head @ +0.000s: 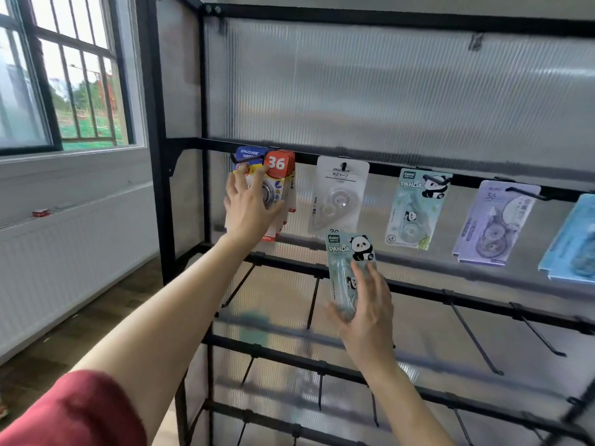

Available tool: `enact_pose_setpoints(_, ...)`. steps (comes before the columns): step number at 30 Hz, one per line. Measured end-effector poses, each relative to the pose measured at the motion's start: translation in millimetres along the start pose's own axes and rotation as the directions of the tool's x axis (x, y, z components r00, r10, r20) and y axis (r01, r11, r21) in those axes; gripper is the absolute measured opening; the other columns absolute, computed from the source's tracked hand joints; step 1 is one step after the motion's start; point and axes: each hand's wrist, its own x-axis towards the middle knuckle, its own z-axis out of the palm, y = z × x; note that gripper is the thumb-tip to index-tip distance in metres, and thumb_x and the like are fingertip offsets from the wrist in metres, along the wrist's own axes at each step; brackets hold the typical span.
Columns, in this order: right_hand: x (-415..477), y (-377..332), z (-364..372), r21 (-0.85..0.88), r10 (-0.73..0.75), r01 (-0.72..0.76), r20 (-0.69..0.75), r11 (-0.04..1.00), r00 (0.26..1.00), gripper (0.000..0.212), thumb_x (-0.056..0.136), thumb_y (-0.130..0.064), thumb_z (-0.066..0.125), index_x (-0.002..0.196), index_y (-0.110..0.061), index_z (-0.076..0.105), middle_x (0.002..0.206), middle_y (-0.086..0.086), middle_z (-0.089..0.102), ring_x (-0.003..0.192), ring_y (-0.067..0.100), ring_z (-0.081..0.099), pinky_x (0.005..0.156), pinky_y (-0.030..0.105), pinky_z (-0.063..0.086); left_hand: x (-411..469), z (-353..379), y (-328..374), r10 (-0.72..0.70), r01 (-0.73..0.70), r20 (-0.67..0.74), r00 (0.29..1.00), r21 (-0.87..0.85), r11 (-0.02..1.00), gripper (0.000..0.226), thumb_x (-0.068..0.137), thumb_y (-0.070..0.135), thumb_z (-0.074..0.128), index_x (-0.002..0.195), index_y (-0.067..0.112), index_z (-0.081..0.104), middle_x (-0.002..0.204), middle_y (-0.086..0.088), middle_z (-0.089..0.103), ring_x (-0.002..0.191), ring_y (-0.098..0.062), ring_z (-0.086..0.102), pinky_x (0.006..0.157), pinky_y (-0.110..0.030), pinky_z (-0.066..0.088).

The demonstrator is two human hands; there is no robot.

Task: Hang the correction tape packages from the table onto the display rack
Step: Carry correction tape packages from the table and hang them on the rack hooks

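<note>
Risk: the front pack of the stack [279, 164] on the leftmost hook [240, 160] might not have been fully seated, so it could slide off the tip if the left hand [249, 210] released early. The panda pack [346, 255] could also swing and miss its hook, being held by its lower end. Left grip was open, fingers spread flat on the stack. Right hand [367, 309] had its grip closed round the panda pack, below the rack [322, 157] bar, not yet hung.
</note>
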Motion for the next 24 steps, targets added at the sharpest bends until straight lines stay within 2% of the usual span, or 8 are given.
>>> enact_pose_setpoints(4,-3.1,-1.1,-6.2,-0.031,0.014,-0.015,-0.033,0.999,0.999,0.073,0.079,-0.022,0.076,0.141,-0.008,0.041,0.149,0.019,0.033,0.139,0.037,0.028,0.108,0.048,0.024,-18.3,0.9,-0.9,0.037,-0.038,0.010,0.999,0.068,0.997,0.082,0.085,0.041,0.065,0.150,0.030,0.016,0.159,-0.007,-0.002,0.145,-0.030,-0.008,0.112,-0.060,-0.002)
enact_pose_setpoints(6,-7.1,-4.4,-9.5,-0.048,0.024,-0.026,-0.054,0.998,0.998,0.072,0.078,-0.022,0.076,0.140,-0.006,0.042,0.148,0.020,0.034,0.138,0.038,0.030,0.107,0.049,0.026,-36.3,1.0,-0.5,0.072,-0.073,0.012,0.997,0.089,0.993,0.084,0.085,0.043,0.064,0.150,0.030,0.013,0.159,-0.006,-0.006,0.145,-0.029,-0.011,0.113,-0.058,-0.006)
enact_pose_setpoints(13,-35.3,-11.9,-35.5,-0.097,0.112,-0.123,-0.107,0.988,0.988,0.074,0.078,-0.023,0.076,0.141,-0.008,0.041,0.148,0.019,0.035,0.137,0.038,0.030,0.107,0.050,0.027,-103.2,-1.9,10.9,0.288,-0.292,0.064,0.956,0.059,0.955,0.076,0.085,0.041,0.062,0.149,0.028,0.023,0.159,-0.005,0.007,0.146,-0.026,-0.002,0.115,-0.047,-0.004)
enact_pose_setpoints(16,-52.9,-13.7,-53.3,-0.138,0.174,-0.190,-0.123,0.972,0.977,0.075,0.079,-0.026,0.075,0.143,-0.010,0.038,0.149,0.018,0.033,0.138,0.039,0.029,0.108,0.056,0.030,-123.2,-2.0,17.7,0.306,-0.310,0.111,0.946,0.025,0.950,0.075,0.085,0.040,0.063,0.148,0.028,0.025,0.159,-0.005,0.008,0.146,-0.027,0.001,0.116,-0.047,-0.001)
enact_pose_setpoints(18,-63.2,-14.4,-65.6,-0.159,0.208,-0.228,-0.132,0.961,0.969,0.075,0.081,-0.028,0.073,0.144,-0.013,0.036,0.151,0.017,0.030,0.139,0.039,0.026,0.110,0.058,0.026,-136.6,-1.1,23.9,0.319,-0.323,0.151,0.936,0.003,0.946,0.075,0.085,0.039,0.063,0.148,0.028,0.025,0.159,-0.005,0.008,0.146,-0.025,0.000,0.117,-0.048,-0.001)
enact_pose_setpoints(24,-76.0,-12.2,-97.8,-0.184,0.211,-0.244,-0.184,0.952,0.960,0.075,0.081,-0.030,0.071,0.145,-0.016,0.034,0.152,0.015,0.028,0.140,0.036,0.025,0.112,0.055,0.026,-164.7,6.9,47.8,0.335,-0.334,0.220,0.916,-0.042,0.942,0.074,0.086,0.041,0.060,0.149,0.031,0.022,0.159,-0.003,0.007,0.146,-0.022,-0.003,0.116,-0.046,-0.003)
